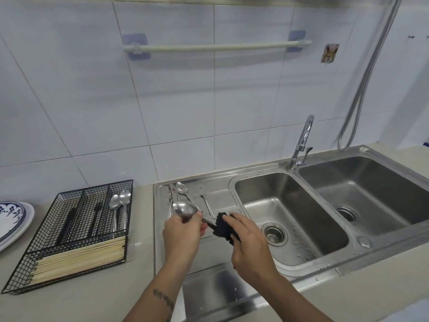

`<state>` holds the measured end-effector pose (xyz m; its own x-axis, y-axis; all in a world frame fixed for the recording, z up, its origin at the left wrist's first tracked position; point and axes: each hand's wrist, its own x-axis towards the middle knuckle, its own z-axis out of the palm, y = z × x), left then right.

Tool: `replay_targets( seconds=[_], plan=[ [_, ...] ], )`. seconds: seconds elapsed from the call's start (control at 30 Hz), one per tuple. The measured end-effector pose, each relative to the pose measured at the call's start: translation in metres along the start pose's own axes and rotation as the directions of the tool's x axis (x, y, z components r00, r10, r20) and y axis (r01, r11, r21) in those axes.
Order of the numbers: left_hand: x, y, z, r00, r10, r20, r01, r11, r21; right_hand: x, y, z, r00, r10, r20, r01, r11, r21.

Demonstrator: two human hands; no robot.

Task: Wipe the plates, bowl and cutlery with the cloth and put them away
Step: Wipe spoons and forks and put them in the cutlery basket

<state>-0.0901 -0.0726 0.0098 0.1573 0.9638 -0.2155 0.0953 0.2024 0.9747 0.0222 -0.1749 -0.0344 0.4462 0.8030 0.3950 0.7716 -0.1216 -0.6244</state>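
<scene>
My left hand (182, 233) grips a large steel spoon (184, 209) by the neck, bowl up, above the sink's drainboard (220, 199). My right hand (247, 242) holds a dark cloth (222, 226) wrapped round the spoon's handle. On the drainboard behind lie a smaller spoon (182, 190), a fork (205, 201) and another piece of cutlery (171, 196). A black wire cutlery tray (69, 233) on the counter to the left holds two spoons (120, 205), dark utensils and a bundle of chopsticks (79, 259). Blue-patterned plates (12, 223) are stacked at the far left.
A double steel sink (325, 205) with a tap (301, 145) fills the right side. A metal hose (366, 77) hangs down the tiled wall. A white towel rail (216, 47) is fixed above. Beige counter (92, 303) runs along the front left.
</scene>
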Motion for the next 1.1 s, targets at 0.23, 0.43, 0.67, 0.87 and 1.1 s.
replay_targets(
  seconds=[0.23, 0.43, 0.67, 0.87, 1.1],
  plan=[
    [-0.001, -0.002, 0.007, 1.000, 0.021, -0.006, -0.022, 1.000, -0.021, 0.000, -0.012, 0.000, 0.982, -0.179, -0.053, 0.177, 0.983, -0.038],
    [0.001, 0.004, 0.003, 0.997, -0.067, -0.024, 0.060, 0.972, -0.227, 0.005, 0.007, -0.006, 0.981, -0.168, -0.095, 0.151, 0.975, -0.164],
    [-0.003, 0.004, 0.004, 0.997, -0.048, -0.056, 0.035, 0.974, -0.223, 0.011, -0.010, 0.003, 0.978, -0.210, 0.020, 0.210, 0.962, -0.177],
    [0.000, 0.001, 0.000, 0.978, -0.207, 0.006, 0.196, 0.914, -0.355, 0.001, 0.001, 0.001, 0.982, -0.180, 0.054, 0.188, 0.961, -0.202],
    [0.003, -0.003, -0.007, 0.936, -0.006, 0.351, 0.112, 0.952, -0.283, 0.010, 0.003, -0.007, 0.995, -0.048, -0.089, 0.053, 0.997, 0.050]
  ],
)
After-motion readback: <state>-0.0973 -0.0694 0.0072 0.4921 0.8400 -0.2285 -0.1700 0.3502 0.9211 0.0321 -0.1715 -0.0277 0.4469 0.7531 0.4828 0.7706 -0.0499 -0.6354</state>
